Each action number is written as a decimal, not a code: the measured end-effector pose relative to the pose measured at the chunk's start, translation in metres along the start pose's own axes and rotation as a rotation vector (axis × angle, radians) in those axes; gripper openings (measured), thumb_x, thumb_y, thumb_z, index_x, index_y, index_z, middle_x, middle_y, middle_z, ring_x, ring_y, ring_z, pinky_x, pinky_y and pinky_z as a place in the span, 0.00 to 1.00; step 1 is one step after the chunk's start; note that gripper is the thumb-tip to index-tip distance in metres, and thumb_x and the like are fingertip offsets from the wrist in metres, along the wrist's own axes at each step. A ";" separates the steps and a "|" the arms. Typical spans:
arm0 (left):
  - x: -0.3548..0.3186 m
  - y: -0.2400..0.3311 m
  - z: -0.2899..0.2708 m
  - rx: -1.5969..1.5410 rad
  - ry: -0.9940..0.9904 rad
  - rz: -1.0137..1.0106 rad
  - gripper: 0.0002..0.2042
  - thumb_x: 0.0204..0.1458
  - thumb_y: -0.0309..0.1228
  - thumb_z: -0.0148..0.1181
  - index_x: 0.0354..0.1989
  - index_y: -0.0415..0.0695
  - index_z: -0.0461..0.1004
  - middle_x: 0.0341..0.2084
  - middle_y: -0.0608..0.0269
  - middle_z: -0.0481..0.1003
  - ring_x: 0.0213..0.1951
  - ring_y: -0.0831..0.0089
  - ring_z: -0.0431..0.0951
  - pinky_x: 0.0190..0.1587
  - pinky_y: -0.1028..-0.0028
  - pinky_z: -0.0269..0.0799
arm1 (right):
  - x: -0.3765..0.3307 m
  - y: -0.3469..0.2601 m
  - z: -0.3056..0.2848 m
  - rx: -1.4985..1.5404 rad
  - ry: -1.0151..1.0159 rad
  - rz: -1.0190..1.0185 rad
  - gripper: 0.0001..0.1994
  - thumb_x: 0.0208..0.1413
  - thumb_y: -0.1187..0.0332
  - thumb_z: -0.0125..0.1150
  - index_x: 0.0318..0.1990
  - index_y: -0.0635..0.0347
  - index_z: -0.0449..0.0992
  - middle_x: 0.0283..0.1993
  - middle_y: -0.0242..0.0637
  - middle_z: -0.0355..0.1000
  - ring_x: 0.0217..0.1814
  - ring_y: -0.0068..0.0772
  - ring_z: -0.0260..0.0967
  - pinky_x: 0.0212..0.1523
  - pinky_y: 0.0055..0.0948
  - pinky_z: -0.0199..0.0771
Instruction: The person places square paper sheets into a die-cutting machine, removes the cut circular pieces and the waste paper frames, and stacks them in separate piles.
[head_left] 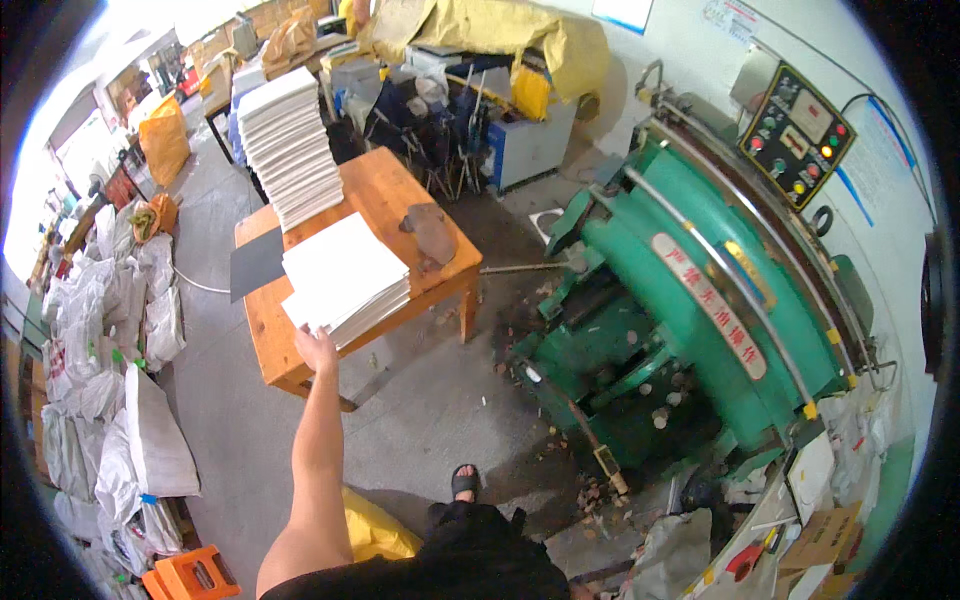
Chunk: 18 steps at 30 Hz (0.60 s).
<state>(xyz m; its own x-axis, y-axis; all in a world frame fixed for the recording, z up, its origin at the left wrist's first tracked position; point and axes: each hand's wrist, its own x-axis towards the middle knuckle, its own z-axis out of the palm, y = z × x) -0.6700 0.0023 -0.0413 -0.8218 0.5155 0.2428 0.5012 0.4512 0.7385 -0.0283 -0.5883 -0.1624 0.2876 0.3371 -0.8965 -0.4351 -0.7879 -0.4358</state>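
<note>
My left hand [317, 350] reaches forward to the near corner of a low stack of white sheets [345, 265] on a wooden table. Its fingers are closed at the corner of a white sheet [296, 308] that juts out from the stack toward the left. Behind this pile rises a much taller stack of white sheets [290, 150]. A dark grey flat sheet [257, 264] lies to the left of the low stack, partly over the table's edge. On the table's right end rests a brown cloth-like item [430, 234]. My right hand is not in the picture.
The wooden table [385, 175] stands ahead of me. A large green machine [690, 300] with a control panel [797, 137] fills the right. White sacks [155, 430] line the left, near an orange plastic stool [192, 575]. Scraps litter the floor beside the machine.
</note>
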 end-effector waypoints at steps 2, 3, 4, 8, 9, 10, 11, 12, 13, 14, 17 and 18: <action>0.035 -0.003 0.007 -0.029 -0.043 -0.043 0.25 0.53 0.36 0.61 0.55 0.32 0.65 0.43 0.48 0.74 0.44 0.56 0.75 0.49 0.63 0.69 | 0.024 -0.024 -0.012 0.016 -0.050 -0.100 0.08 0.56 0.68 0.55 0.35 0.65 0.71 0.35 0.45 0.74 0.35 0.41 0.75 0.32 0.34 0.79; 0.049 -0.007 0.012 -0.106 -0.156 -0.120 0.28 0.52 0.37 0.62 0.56 0.31 0.65 0.41 0.49 0.75 0.42 0.59 0.76 0.47 0.64 0.70 | 0.028 -0.031 -0.018 0.035 -0.058 -0.160 0.08 0.56 0.68 0.55 0.35 0.65 0.71 0.35 0.45 0.74 0.34 0.41 0.75 0.32 0.34 0.79; 0.058 -0.014 0.016 -0.093 -0.288 -0.129 0.29 0.52 0.38 0.63 0.56 0.30 0.65 0.39 0.51 0.76 0.41 0.61 0.77 0.45 0.65 0.71 | 0.031 -0.047 -0.014 0.028 -0.046 -0.257 0.09 0.56 0.68 0.54 0.37 0.66 0.71 0.33 0.44 0.74 0.31 0.39 0.74 0.29 0.32 0.77; 0.095 -0.056 0.027 -0.560 -0.333 -0.550 0.24 0.53 0.33 0.62 0.56 0.34 0.67 0.35 0.60 0.77 0.34 0.71 0.76 0.35 0.67 0.71 | -0.010 -0.132 0.055 -0.146 0.122 -0.345 0.09 0.58 0.70 0.53 0.41 0.66 0.72 0.30 0.43 0.74 0.29 0.36 0.74 0.25 0.30 0.75; 0.085 -0.035 0.030 -0.616 -0.325 -0.645 0.23 0.54 0.31 0.62 0.57 0.35 0.67 0.34 0.60 0.77 0.33 0.72 0.75 0.34 0.68 0.70 | -0.017 -0.126 0.055 -0.120 0.112 -0.301 0.09 0.58 0.70 0.53 0.40 0.66 0.72 0.30 0.43 0.74 0.29 0.35 0.74 0.26 0.30 0.75; 0.084 -0.027 0.026 -0.638 -0.319 -0.643 0.22 0.53 0.31 0.62 0.55 0.34 0.68 0.35 0.60 0.77 0.34 0.72 0.75 0.35 0.68 0.70 | -0.014 -0.128 0.058 -0.108 0.071 -0.261 0.09 0.58 0.69 0.54 0.40 0.66 0.72 0.30 0.43 0.74 0.30 0.34 0.75 0.27 0.29 0.76; 0.085 -0.022 0.021 -0.659 -0.310 -0.638 0.21 0.53 0.30 0.62 0.54 0.34 0.69 0.35 0.60 0.77 0.34 0.72 0.75 0.36 0.69 0.71 | -0.007 -0.127 0.058 -0.096 0.026 -0.219 0.09 0.58 0.69 0.54 0.40 0.66 0.72 0.30 0.43 0.74 0.30 0.33 0.75 0.28 0.29 0.76; 0.090 -0.020 0.015 -0.680 -0.300 -0.637 0.20 0.53 0.29 0.62 0.53 0.33 0.70 0.35 0.60 0.77 0.35 0.72 0.76 0.36 0.70 0.71 | 0.010 -0.111 0.046 -0.128 -0.035 -0.181 0.11 0.59 0.65 0.53 0.41 0.66 0.72 0.31 0.46 0.74 0.29 0.36 0.73 0.27 0.31 0.73; 0.093 -0.022 0.008 -0.664 -0.271 -0.579 0.19 0.53 0.28 0.62 0.51 0.33 0.71 0.36 0.60 0.77 0.36 0.72 0.76 0.38 0.70 0.71 | 0.031 -0.091 0.029 -0.167 -0.095 -0.146 0.14 0.60 0.61 0.51 0.43 0.65 0.73 0.32 0.48 0.73 0.28 0.39 0.70 0.27 0.33 0.71; 0.096 -0.032 0.002 -0.648 -0.230 -0.511 0.17 0.53 0.27 0.62 0.49 0.32 0.72 0.37 0.59 0.77 0.37 0.72 0.76 0.39 0.71 0.71 | 0.049 -0.082 0.025 -0.206 -0.170 -0.113 0.17 0.62 0.57 0.50 0.44 0.65 0.73 0.34 0.50 0.72 0.27 0.43 0.68 0.27 0.35 0.68; 0.086 -0.066 -0.022 -0.703 -0.056 -0.205 0.12 0.51 0.24 0.59 0.43 0.32 0.75 0.39 0.58 0.76 0.40 0.72 0.75 0.43 0.71 0.70 | 0.061 -0.065 0.035 -0.066 -0.162 -0.030 0.09 0.58 0.65 0.56 0.39 0.62 0.74 0.32 0.43 0.75 0.31 0.41 0.75 0.29 0.37 0.74; 0.070 -0.064 -0.026 -0.705 -0.041 -0.171 0.11 0.51 0.23 0.58 0.42 0.32 0.75 0.39 0.58 0.76 0.40 0.73 0.75 0.43 0.72 0.70 | 0.069 -0.044 0.018 -0.024 -0.149 -0.100 0.07 0.56 0.67 0.58 0.37 0.59 0.75 0.31 0.41 0.75 0.31 0.43 0.76 0.29 0.40 0.74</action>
<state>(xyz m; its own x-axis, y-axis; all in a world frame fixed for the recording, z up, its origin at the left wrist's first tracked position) -0.7662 -0.0096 -0.0549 -0.8553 0.5128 0.0739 0.0609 -0.0421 0.9973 -0.0041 -0.5210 -0.2068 0.1974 0.4855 -0.8517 -0.3895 -0.7584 -0.5226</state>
